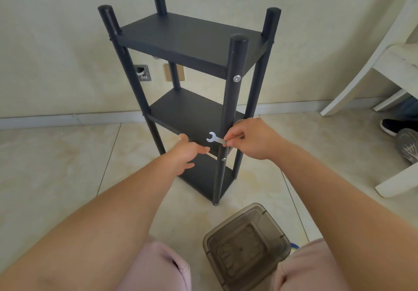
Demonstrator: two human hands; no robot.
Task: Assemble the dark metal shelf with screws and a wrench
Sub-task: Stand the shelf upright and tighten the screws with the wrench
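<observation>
The dark metal shelf stands upright on the tiled floor with three boards between four round posts. A silver screw head shows on the near right post below the top board, and a second screw sticks out lower on that post. My right hand pinches the handle of a small silver wrench beside that post, at the middle board's front edge. My left hand reaches toward the wrench's open jaw with fingers relaxed, holding nothing.
A translucent brown plastic box sits on the floor near my knees. A white chair stands at right, with a person's shoes beside it. The wall and a floor socket plate lie behind the shelf.
</observation>
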